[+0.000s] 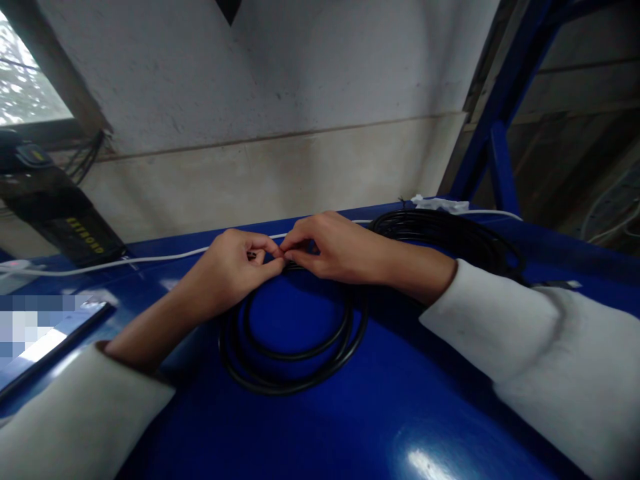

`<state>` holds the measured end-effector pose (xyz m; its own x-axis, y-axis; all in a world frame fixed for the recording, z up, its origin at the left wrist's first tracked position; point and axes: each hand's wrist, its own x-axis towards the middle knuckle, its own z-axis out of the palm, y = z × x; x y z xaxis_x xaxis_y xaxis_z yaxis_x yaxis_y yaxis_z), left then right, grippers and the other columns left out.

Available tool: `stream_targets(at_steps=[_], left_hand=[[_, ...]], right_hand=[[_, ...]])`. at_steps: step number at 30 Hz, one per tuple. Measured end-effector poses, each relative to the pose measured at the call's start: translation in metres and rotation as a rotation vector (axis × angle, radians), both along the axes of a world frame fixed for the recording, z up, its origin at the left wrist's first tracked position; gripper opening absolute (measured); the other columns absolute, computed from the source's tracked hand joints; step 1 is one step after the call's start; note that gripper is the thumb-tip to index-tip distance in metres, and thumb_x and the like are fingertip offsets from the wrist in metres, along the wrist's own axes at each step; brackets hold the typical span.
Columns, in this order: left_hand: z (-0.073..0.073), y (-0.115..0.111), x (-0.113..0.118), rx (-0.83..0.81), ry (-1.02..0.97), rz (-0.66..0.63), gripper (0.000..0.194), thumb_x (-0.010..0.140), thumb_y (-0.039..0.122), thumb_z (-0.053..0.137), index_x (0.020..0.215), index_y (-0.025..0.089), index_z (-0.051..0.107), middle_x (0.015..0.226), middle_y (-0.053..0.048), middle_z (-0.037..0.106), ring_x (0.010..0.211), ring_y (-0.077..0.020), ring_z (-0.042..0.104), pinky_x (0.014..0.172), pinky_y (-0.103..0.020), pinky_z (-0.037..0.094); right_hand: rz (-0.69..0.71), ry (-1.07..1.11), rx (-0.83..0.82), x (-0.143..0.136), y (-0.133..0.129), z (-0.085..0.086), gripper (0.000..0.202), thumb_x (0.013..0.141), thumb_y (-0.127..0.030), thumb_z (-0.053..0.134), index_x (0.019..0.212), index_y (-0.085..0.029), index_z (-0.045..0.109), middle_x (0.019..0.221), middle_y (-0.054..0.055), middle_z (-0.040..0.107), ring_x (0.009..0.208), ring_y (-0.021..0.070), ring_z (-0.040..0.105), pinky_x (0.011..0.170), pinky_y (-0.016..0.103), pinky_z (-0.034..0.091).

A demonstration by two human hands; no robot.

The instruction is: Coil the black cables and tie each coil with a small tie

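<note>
A loosely coiled black cable (pixel 295 387) lies on the blue table, its loops spreading toward me. Over the far side of that coil my left hand (pixel 240 263) and my right hand (pixel 325 247) meet, fingertips touching. Each hand pinches with thumb and forefinger at one spot on the coil's far edge. What sits between the fingertips is too small and covered to name. A small dark bit shows inside the curled fingers of my left hand.
A larger bundle of black cable (pixel 445 237) lies behind my right forearm, with crumpled white plastic (pixel 440 203) beyond it. A white cord (pixel 165 258) runs along the table's back edge. At left are a dark bottle (pixel 70 213) and a flat, partly blurred panel (pixel 55 340). A wall stands behind.
</note>
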<state>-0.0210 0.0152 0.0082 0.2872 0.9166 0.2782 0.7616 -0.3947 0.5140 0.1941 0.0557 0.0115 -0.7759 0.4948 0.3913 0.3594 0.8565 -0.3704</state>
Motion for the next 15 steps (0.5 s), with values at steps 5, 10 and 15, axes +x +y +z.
stream_targets(at_steps=[5,10,15], left_hand=[[0.0001,-0.0003,-0.0013,-0.009,0.012,-0.006,0.022,0.085,0.039,0.07,0.08,0.019,0.078,0.053,0.006,0.039,0.051,-0.0119,0.037,0.049,-0.026,0.027],[-0.0003,0.0018,-0.0024,0.01,0.021,-0.013,0.024,0.085,0.041,0.07,0.081,0.019,0.078,0.055,0.006,0.039,0.052,-0.0123,0.038,0.049,-0.026,0.027],[-0.0014,0.0033,-0.0021,0.016,0.041,-0.012,0.023,0.086,0.04,0.07,0.082,0.02,0.078,0.054,0.006,0.039,0.051,-0.012,0.04,0.05,-0.026,0.028]], right_hand=[[0.03,0.006,-0.002,0.0029,0.0018,0.0,0.024,0.091,-0.012,0.064,0.1,-0.023,0.084,0.09,0.002,0.08,0.075,0.0165,0.065,0.07,0.028,0.04],[0.064,-0.023,-0.016,0.0043,0.0052,-0.0007,0.021,0.092,-0.017,0.068,0.106,-0.021,0.083,0.086,0.001,0.079,0.071,0.0149,0.065,0.068,0.027,0.04],[0.092,-0.016,0.017,0.0059,0.0097,-0.0036,0.015,0.088,-0.017,0.075,0.099,-0.021,0.084,0.09,0.002,0.079,0.074,0.0153,0.066,0.07,0.027,0.041]])
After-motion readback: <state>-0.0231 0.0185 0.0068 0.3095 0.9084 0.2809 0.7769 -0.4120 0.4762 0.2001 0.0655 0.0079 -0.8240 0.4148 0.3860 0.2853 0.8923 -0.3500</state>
